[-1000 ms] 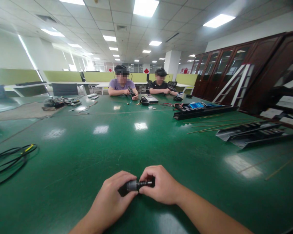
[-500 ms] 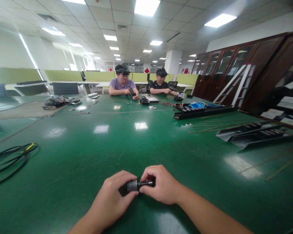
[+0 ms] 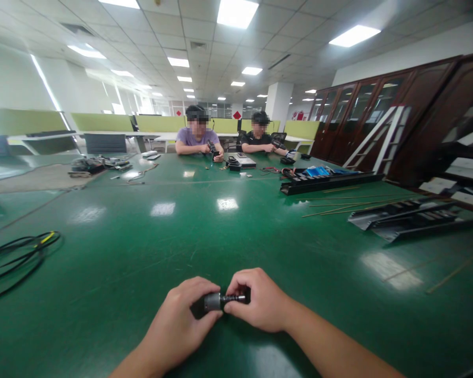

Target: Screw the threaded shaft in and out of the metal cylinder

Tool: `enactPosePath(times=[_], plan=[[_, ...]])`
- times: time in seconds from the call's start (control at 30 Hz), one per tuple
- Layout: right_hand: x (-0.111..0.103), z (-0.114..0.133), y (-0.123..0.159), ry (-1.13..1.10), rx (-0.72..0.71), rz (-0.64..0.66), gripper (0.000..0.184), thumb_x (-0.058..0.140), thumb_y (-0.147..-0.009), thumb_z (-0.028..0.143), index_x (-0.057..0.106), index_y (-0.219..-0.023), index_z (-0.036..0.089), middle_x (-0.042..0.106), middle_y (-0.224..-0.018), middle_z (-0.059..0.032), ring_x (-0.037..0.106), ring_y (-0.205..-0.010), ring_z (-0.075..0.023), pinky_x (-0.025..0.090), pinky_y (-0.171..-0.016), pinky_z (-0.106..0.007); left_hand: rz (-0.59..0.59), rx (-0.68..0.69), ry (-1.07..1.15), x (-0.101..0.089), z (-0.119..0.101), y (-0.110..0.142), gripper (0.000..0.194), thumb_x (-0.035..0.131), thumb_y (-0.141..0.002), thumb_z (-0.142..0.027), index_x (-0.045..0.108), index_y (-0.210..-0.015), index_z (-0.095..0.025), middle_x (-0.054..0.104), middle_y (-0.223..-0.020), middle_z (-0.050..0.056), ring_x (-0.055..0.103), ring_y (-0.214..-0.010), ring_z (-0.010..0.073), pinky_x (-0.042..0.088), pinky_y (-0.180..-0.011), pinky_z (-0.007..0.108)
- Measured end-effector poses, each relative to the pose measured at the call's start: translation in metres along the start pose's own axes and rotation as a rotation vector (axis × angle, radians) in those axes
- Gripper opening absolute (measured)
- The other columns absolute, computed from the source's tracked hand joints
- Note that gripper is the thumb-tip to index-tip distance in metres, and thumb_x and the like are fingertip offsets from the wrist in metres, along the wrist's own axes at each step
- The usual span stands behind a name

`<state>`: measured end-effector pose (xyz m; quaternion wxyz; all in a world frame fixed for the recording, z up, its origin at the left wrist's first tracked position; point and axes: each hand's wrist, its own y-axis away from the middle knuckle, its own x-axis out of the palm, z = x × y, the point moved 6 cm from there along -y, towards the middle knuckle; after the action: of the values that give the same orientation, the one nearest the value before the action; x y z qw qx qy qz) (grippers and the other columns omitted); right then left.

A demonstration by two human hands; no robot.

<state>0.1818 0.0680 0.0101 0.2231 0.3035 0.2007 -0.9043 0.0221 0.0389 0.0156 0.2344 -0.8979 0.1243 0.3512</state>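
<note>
Low in the head view, my left hand point(image 3: 180, 318) is closed around a short dark grey cylinder point(image 3: 212, 302), thumb below and fingers above. A thin ribbed dark shaft point(image 3: 232, 298) with a shiny metal end sticks out of it to the right. My right hand point(image 3: 260, 303) pinches this shaft between thumb and fingers, close to the cylinder. The fingertips of both hands nearly meet. Whether shaft and cylinder are one piece I cannot tell. Both hands are just over or resting on the green tabletop point(image 3: 173, 262).
A coiled black cable point(image 3: 19, 252) lies at the left. Black metal channels point(image 3: 402, 223) and thin rods point(image 3: 339, 207) lie to the right, with another loaded channel point(image 3: 327, 181) behind. Across the table sit two people point(image 3: 197, 134), each handling a dark tool. A stepladder point(image 3: 392, 136) leans by the cabinets.
My hands keep the same hold in nearly the same place. The view has shifted very slightly.
</note>
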Motion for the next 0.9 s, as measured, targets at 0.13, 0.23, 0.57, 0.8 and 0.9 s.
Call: enactPosePath(times=[0.13,0.23,0.57,0.8,0.9], plan=[[0.001,-0.0011,0.0002,0.008,-0.004,-0.003,0.008,0.075,-0.071,0.022,0.069,-0.075,0.018,0.064,-0.068,0.0019,0.058,-0.064,-0.0128,0.039,-0.061,-0.023,-0.002,-0.012,-0.001,-0.0003,0.0006,0.0008,0.026,0.069,-0.079,-0.012,0.067,-0.101,-0.025,0.069,-0.095,0.001,0.065,-0.089,0.0186,0.05,-0.081,0.029],[0.0008,-0.0012,0.0003,0.009,-0.005,-0.012,0.008,0.075,-0.071,0.021,0.069,-0.075,0.018,0.064,-0.068,0.0018,0.058,-0.065,-0.0129,0.039,-0.061,-0.023,-0.004,-0.019,0.001,-0.0009,0.0007,0.001,0.027,0.069,-0.078,-0.012,0.067,-0.101,-0.026,0.069,-0.096,0.001,0.065,-0.09,0.0183,0.05,-0.082,0.029],[-0.0017,-0.0005,0.0001,0.021,0.006,-0.033,0.008,0.075,-0.07,0.02,0.069,-0.074,0.018,0.065,-0.068,0.001,0.059,-0.065,-0.0141,0.04,-0.061,-0.024,-0.013,-0.014,-0.01,-0.0037,-0.0017,0.0014,0.025,0.07,-0.079,-0.013,0.067,-0.101,-0.024,0.069,-0.096,0.002,0.065,-0.089,0.0189,0.051,-0.081,0.029],[-0.002,-0.0006,0.0002,0.017,0.003,-0.025,0.008,0.075,-0.07,0.021,0.069,-0.074,0.018,0.065,-0.069,0.0011,0.059,-0.065,-0.0138,0.04,-0.061,-0.023,-0.014,-0.01,-0.018,-0.0043,-0.0002,0.0023,0.026,0.07,-0.079,-0.014,0.067,-0.102,-0.025,0.069,-0.095,0.001,0.065,-0.089,0.0181,0.051,-0.08,0.028],[-0.0016,-0.0018,0.0001,0.016,0.014,-0.022,0.008,0.076,-0.07,0.022,0.069,-0.075,0.018,0.065,-0.069,0.0011,0.058,-0.065,-0.0137,0.04,-0.061,-0.023,-0.016,-0.006,-0.016,-0.0048,-0.0002,0.0023,0.026,0.07,-0.079,-0.014,0.067,-0.102,-0.025,0.069,-0.095,0.001,0.065,-0.088,0.0181,0.051,-0.08,0.029]])
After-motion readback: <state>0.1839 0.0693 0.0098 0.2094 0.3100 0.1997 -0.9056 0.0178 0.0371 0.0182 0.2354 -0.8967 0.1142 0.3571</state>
